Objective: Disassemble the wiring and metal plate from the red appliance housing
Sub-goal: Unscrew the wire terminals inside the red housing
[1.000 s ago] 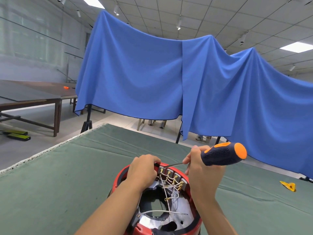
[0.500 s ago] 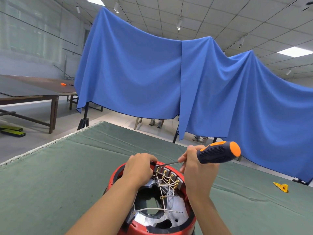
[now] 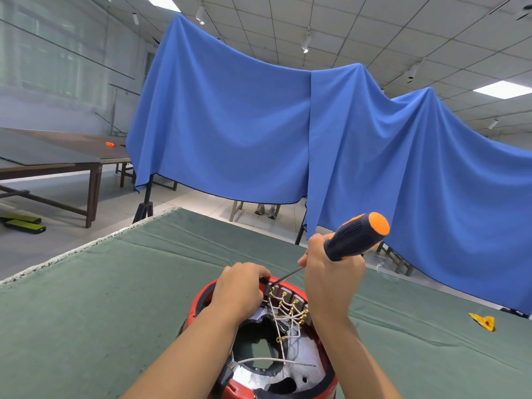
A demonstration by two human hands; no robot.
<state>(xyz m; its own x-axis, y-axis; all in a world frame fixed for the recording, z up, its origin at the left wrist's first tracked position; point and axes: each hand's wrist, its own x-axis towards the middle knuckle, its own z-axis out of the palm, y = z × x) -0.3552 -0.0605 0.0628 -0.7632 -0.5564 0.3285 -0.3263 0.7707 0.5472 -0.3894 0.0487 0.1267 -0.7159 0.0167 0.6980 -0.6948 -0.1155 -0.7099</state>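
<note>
Head view. I see the red housing (image 3: 201, 305) sitting open side up on the green table cover (image 3: 86, 298), at the bottom centre of the picture, between both forearms.

Left hand (image 3: 240, 289) rests on the far left rim of the housing, fingers curled down over the edge, gripping it.

Right hand (image 3: 331, 280) is wrapped around the lower part of a screwdriver (image 3: 355, 240) (black handle, orange cap). The handle sticks up and to the right; the thin shaft slants down and left, and its tip meets the far rim just beside the left fingertips.

Inside the housing: white wires (image 3: 283, 311) criss-cross between small brass terminals along the far right wall. One longer white wire arcs across the lower opening. Under them lies the metal plate (image 3: 305, 352), shiny, with dark cut-outs.

A small yellow piece (image 3: 483, 322) lies on the cover well to the right. Blue cloth (image 3: 259, 125) hangs behind the table.
</note>
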